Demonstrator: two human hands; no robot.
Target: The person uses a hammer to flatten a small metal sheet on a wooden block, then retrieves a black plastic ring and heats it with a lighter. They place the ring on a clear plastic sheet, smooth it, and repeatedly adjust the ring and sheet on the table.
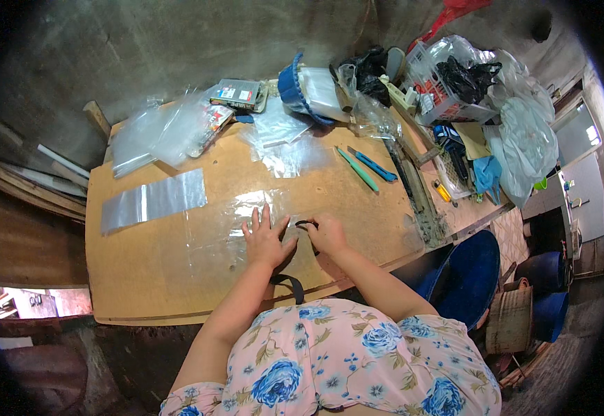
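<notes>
Near the front of the desk [142, 281], in front of the person's body, lies a clear plastic sheet [212, 236], flat and shiny, its outline hard to follow against the wood. It should handle as very light and limp, slippery under a dry palm, and quick to crease or cling; whether it is a single layer or a bag I cannot tell. A loose edge or corner would be the best place to take hold, with a flat palm steadying the middle.

The left hand [266, 243] rests on it, fingers spread wide and palm down, pressing rather than gripping. Just beside it, at the sheet's right, the right hand [326, 234] has its fingers curled in, pinching a thin black strip [303, 222] that looks bendy and easy to hold by its end. A black strap [293, 285] curves at the desk's front edge; whether the two join is hidden.

Farther out, a greyish plastic piece [153, 201] lies to the left. A green-handled tool [359, 169] and a blue cutter [373, 166] lie to the right, beyond the right hand. Behind are a stack of clear bags [281, 123] and a blue basket [292, 89].
</notes>
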